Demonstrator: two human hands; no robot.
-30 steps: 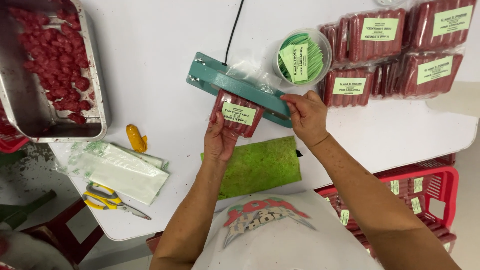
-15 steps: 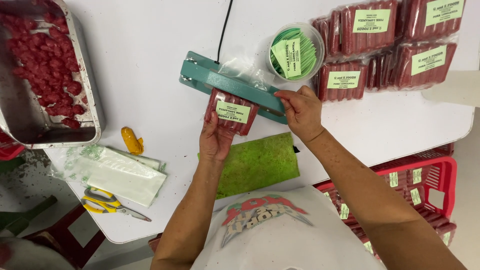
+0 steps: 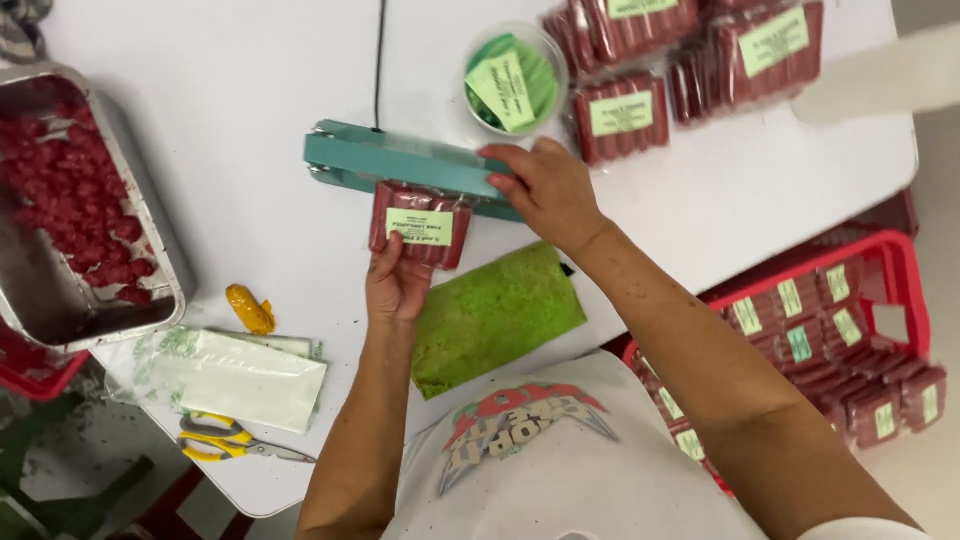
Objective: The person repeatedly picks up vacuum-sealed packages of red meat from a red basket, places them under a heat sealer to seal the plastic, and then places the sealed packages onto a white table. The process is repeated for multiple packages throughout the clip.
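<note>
Head view: white bench (image 3: 250,130) carries a metal tray of red meat (image 3: 70,200), a green cloth (image 3: 495,315) and a teal heat sealer (image 3: 400,165). Left hand (image 3: 395,285) fingers grip a labelled sausage packet (image 3: 420,222), its top edge at the sealer. Right hand (image 3: 545,185) presses flat on the sealer bar, fingers extended.

Small meat-packing room, food workshop; white worktop (image 3: 250,130) with teal heat sealer (image 3: 400,165); metal tray (image 3: 160,255) of raw red meat pieces; labelled sealed meat packs (image 3: 625,120) stacked; tub of green labels (image 3: 515,80); red crate (image 3: 890,265) with more packs; empty bags (image 3: 235,375), scissors (image 3: 235,440).
</note>
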